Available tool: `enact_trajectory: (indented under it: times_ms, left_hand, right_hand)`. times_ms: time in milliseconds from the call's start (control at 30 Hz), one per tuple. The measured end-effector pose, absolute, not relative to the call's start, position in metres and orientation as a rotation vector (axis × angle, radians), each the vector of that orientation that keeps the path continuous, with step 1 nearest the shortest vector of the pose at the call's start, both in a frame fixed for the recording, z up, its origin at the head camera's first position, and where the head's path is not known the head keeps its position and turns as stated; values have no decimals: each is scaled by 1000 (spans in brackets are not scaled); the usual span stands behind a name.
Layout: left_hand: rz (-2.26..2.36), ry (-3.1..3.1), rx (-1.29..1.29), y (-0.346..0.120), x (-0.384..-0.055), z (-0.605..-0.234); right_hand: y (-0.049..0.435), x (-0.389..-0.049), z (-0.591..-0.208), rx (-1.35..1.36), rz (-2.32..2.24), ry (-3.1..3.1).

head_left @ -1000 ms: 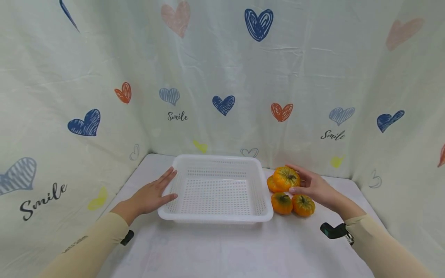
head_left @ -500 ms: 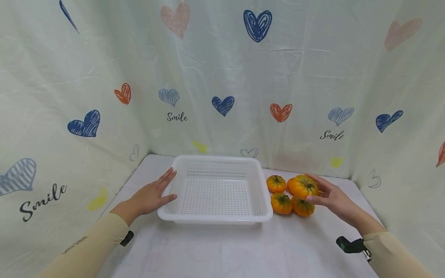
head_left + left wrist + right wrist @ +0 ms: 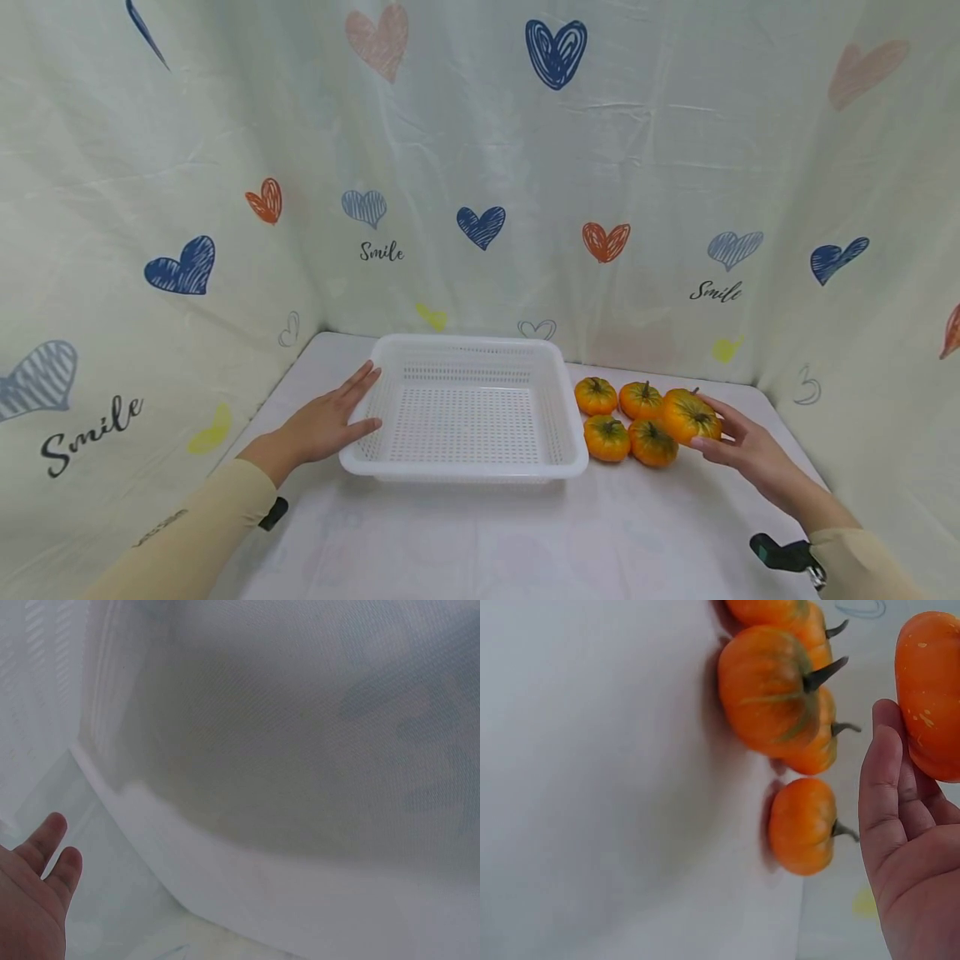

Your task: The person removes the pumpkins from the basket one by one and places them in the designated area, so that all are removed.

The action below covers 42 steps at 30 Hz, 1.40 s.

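My left hand [image 3: 324, 422] lies with straight, spread fingers on the left rim of a white plastic basket [image 3: 576, 433]; the left wrist view catches just part of that hand [image 3: 34, 892] beside the basket's slotted wall [image 3: 37, 667]. At the right, my right hand [image 3: 761, 446] holds a small orange pumpkin [image 3: 688, 417] between thumb and fingers, raised above the table. Up close in the right wrist view, the fingers [image 3: 885, 772] support the held pumpkin [image 3: 934, 690]. Several similar pumpkins [image 3: 607, 439] stand between the basket and this hand, stems up.
A white cloth covers the table [image 3: 480, 542]. Close behind it hangs a pale curtain [image 3: 660, 150] printed with hearts, which also closes off both sides. One pumpkin [image 3: 802, 825] stands apart from the cluster [image 3: 769, 690] in the right wrist view.
My right hand has moved right and slightly nearer with its pumpkin, uncovering the pumpkins at the back of the cluster. The left hand and basket have stayed in place.
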<state>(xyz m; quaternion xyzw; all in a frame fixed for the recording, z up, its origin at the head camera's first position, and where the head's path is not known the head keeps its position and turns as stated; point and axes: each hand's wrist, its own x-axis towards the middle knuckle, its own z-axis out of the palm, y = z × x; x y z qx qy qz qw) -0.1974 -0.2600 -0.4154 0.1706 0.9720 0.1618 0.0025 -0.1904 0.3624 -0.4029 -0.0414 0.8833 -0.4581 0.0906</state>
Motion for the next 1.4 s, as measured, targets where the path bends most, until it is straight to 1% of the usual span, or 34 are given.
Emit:
enact_trajectory:
  times_ms: [400, 800, 1400]
  left_hand:
    - [521, 3042, 547, -261, -199, -418]
    - [509, 3037, 523, -262, -201, -421]
    - [499, 3043, 532, -263, -201, -422]
  right_hand:
    - [383, -193, -427, 36, -1325, 2640]
    - [393, -201, -443, 211, -1312, 2586]
    - [403, -204, -466, 280, -1256, 2579]
